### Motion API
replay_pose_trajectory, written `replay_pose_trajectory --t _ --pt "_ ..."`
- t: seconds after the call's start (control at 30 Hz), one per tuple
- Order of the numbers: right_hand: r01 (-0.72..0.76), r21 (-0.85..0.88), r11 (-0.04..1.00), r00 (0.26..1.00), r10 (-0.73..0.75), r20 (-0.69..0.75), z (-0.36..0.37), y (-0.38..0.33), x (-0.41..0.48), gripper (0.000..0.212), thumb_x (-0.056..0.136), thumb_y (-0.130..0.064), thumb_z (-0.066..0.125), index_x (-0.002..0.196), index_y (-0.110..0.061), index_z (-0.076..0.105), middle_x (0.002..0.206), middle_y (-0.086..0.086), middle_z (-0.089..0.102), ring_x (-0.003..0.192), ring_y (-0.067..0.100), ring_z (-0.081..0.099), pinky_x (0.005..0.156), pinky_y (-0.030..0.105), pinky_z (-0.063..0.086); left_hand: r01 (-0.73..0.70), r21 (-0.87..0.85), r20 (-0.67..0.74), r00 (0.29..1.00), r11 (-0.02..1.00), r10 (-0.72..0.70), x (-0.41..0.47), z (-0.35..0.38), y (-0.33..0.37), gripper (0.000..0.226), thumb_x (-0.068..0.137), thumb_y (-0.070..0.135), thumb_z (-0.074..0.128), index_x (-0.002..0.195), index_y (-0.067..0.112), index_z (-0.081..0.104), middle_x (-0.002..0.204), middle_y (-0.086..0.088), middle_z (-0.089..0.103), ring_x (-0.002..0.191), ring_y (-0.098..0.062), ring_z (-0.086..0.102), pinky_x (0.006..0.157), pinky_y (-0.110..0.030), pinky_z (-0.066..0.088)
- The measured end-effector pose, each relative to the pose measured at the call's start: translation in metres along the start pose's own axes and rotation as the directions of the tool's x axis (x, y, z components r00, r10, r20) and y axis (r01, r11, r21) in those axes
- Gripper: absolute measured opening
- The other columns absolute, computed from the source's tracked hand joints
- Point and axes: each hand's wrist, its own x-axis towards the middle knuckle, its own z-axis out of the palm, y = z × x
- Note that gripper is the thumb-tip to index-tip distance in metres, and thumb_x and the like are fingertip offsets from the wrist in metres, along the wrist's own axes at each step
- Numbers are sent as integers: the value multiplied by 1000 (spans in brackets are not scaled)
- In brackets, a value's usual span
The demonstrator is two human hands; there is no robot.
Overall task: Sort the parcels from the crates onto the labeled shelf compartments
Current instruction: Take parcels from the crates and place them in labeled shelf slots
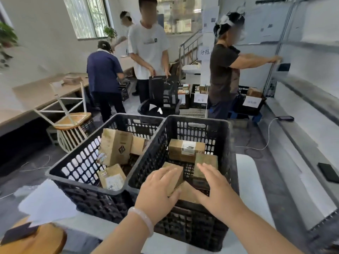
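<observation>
Both forearms reach into right crate (pixel 200 120). Left hand (pixel 159 189) lies flat on small parcel (pixel 180 177), fingers straight. Right hand (pixel 213 186) is just beside it, fingers straight and spread.

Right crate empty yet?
No. The right crate holds at least three cardboard parcels; the left hand and right hand touch two.

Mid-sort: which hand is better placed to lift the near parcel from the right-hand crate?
Left. The left hand lies flat on the near parcel in the right-hand crate; the right hand hovers open beside it, over another parcel.
</observation>
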Motion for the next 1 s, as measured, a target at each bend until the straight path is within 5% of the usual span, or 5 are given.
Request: replay_pose_trajectory --t 0.27,0.63,0.8,1.0 --pt "-179 2 984 973 177 148 21 16 60 70 92 -47 58 153 -30 25 157 -9 25 143 10 26 115 28 26 167 -62 222 964 984 -149 57 22 -40 67 93 51 58 152 34 32 155 11 31 143 -16 29 119 -37 31" --pt "-340 -233 911 773 412 481 80 33 164 60 97 -41 47 149 -15 35 153 8 34 134 27 42 103 33 40 356 187 586 708 916 -395 142 56 -78 49 93 38 54 138 19 47 136 -12 45 115 -30 54 98 -39 48" --pt "-365 -327 872 705 488 514 110 43 184 53 95 -39 43 140 -11 47 143 9 49 125 28 51 101 35 46 400 241 657 603 884 -452 159 73 -95 67 96 40 50 154 20 24 146 -16 41 127 -32 49 105 -42 44" --pt "-529 -254 810 617 572 540 130 35 194 35 99 -14 41 128 1 54 131 20 56 121 35 53 95 37 44 520 199 652 562 830 -509 164 86 -100 70 92 38 51 153 15 26 152 -21 27 128 -36 46 107 -43 42"
